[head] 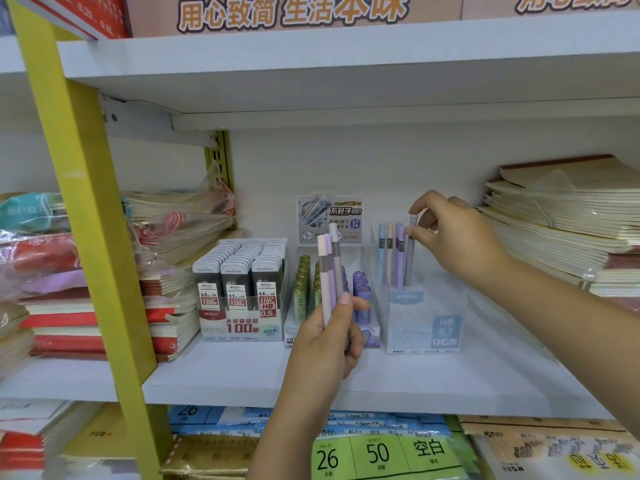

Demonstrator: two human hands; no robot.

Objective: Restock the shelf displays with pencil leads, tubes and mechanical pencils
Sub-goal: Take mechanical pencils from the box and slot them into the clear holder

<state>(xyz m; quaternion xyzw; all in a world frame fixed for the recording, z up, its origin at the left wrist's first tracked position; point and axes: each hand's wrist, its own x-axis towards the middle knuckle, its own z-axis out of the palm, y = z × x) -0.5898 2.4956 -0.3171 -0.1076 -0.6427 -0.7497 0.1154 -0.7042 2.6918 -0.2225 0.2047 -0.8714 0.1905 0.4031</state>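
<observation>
- Grey tube (410, 251): we log it upright in the clear display box (426, 327), at the right end of the standing tubes (390, 252).
- Our right hand (457, 233) pinches its top.
- Our left hand (329, 341) grips three pastel tubes (329, 271) upright, before the middle display (293, 327).
- Both displays sit on the white shelf (225, 379).

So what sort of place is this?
Probably a stationery shop: a shelf carries display boxes of pencil leads, notebook stacks flank them, and the right hand pinches a grey tube in a stand.
</observation>
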